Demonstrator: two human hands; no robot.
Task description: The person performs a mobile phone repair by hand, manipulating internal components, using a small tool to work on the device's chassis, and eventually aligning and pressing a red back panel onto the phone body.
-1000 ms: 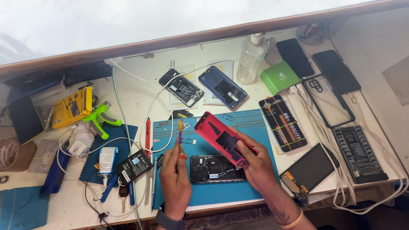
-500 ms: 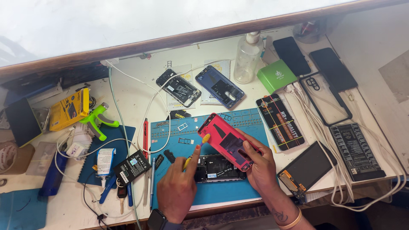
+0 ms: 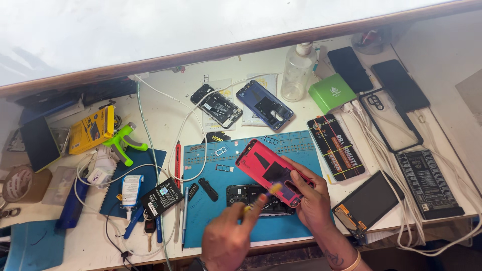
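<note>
1. The red back cover point(image 3: 268, 170) is gripped at its lower right end by the closed fingers of the right hand point(image 3: 314, 198); its long axis runs from there up and left.
2. A yellow-tipped tool point(image 3: 261, 198) is pinched in the left hand point(image 3: 228, 241), tip pointed up-right, touching the cover just beside the right fingers.
3. An opened dark phone point(image 3: 253, 198) is seen lying under both, on the blue mat point(image 3: 296, 221).

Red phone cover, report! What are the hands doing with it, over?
Right hand grips red phone cover, tilted above opened phone on blue mat. Left hand pinches yellow-tipped tool at cover's lower edge. Nothing blocking.
</note>
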